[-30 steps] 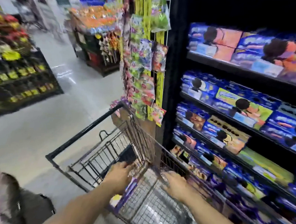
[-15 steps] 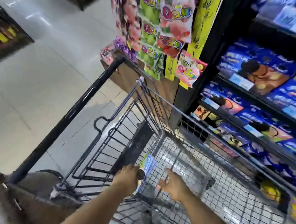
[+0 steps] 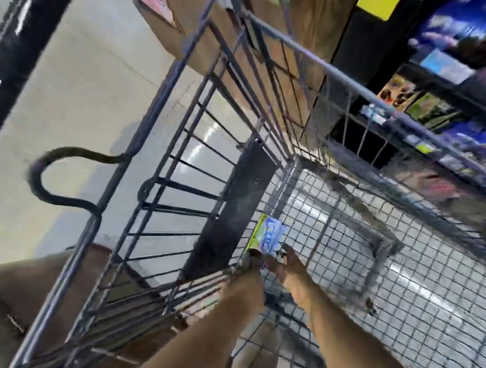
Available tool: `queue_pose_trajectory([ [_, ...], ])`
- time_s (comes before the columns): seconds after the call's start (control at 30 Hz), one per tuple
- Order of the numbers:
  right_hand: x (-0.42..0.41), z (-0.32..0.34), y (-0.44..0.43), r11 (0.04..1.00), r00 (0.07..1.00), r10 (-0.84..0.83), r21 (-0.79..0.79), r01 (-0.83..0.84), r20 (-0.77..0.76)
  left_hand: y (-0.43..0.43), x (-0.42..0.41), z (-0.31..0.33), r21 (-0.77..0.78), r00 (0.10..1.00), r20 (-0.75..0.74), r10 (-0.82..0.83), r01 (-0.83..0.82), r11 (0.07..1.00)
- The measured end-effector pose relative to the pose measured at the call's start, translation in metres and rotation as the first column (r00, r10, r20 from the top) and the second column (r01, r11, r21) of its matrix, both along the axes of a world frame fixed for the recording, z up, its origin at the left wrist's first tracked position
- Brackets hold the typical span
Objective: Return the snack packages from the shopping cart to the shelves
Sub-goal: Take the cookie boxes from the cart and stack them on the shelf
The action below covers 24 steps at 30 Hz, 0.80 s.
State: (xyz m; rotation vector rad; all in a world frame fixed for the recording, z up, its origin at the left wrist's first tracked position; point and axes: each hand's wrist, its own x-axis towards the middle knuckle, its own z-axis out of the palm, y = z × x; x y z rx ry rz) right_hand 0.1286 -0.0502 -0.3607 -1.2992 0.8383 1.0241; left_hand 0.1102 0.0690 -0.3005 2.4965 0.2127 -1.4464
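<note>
I look steeply down into the wire shopping cart (image 3: 378, 210). A small snack package (image 3: 267, 235), blue and green, stands upright against the cart's near wall, beside the black flap of the child seat. My left hand (image 3: 249, 266) grips its lower edge from the left. My right hand (image 3: 286, 263) touches the package's lower right corner with its fingers. Both forearms reach down into the basket. The shelves (image 3: 455, 92) with blue snack packs run along the upper right, blurred.
The cart's black handle bar (image 3: 18, 44) crosses the upper left. The folded child seat frame (image 3: 178, 185) sits left of my hands. A wooden display base (image 3: 273, 56) stands beyond the cart's far rim. Grey floor tiles lie to the left.
My view has tilted further down and closer into the cart. Both hands have closed in on the package, which now stands between them against the basket wall.
</note>
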Motion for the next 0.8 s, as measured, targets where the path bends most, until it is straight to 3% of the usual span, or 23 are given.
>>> queue_pose_trajectory([
  [0.13, 0.001, -0.029, 0.010, 0.997, 0.998, -0.016, -0.080, 0.021, 0.066, -0.002, -0.005, -0.007, 0.077, 1.000, -0.018, -0.021, 0.023, 0.997],
  [0.47, 0.004, -0.049, 0.008, 0.992, 0.990, -0.122, -0.019, 0.124, 0.075, 0.008, 0.000, -0.013, -0.022, 0.984, 0.143, 0.104, -0.102, 0.995],
  [0.57, 0.005, -0.043, 0.000, 0.983, 0.981, -0.182, -0.011, 0.184, 0.067, 0.005, 0.008, -0.009, -0.057, 0.975, 0.175, 0.134, -0.126, 0.990],
  [0.8, -0.001, 0.007, -0.076, 0.994, 0.992, -0.106, 0.026, 0.104, 0.074, -0.022, 0.034, 0.009, -0.111, 0.913, 0.181, 0.365, -0.350, 0.930],
])
